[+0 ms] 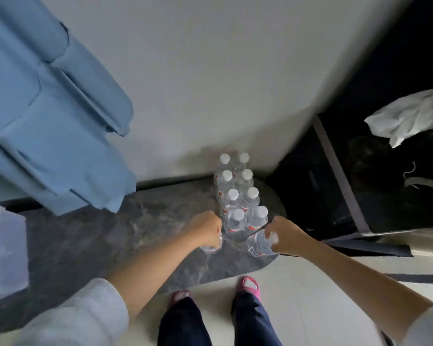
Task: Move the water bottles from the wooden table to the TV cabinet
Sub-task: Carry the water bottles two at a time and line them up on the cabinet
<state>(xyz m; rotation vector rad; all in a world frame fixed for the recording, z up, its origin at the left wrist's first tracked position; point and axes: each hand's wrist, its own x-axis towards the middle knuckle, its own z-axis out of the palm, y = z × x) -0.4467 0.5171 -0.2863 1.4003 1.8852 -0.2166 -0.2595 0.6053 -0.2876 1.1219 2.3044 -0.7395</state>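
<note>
A: Both hands are busy. The left hand [206, 229] is fisted over the top of a bottle [211, 247], fingers wrapped round its neck so the cap is hidden under the knuckles.

B: And the right hand [284, 234] is clamped on a second bottle [259, 243] up by its white cap, this one leaning, base pointing toward the stack. A neck grip leaves the body free, I'd say, so each can be stood down cleanly.

A: Where are they heading? Just ahead stand the water bottles [238, 193], eight white caps in two neat files, running from the wall out along the rounded end of the grey marbled worktop [110, 233].

B: The two held bottles sit right at the front of those files, one on each side. My read: they're being added as the next pair, keeping the rows tight and clear of the curved front edge.

A: Whether the left one's base is touching the surface, I can't tell; the fist covers it.

B: Further out, a blue curtain [43, 101] hangs over the back left of the worktop, a pale box [3, 250] sits at its left end, and a white cloth [405, 116] lies on the dark unit to the right.
</note>
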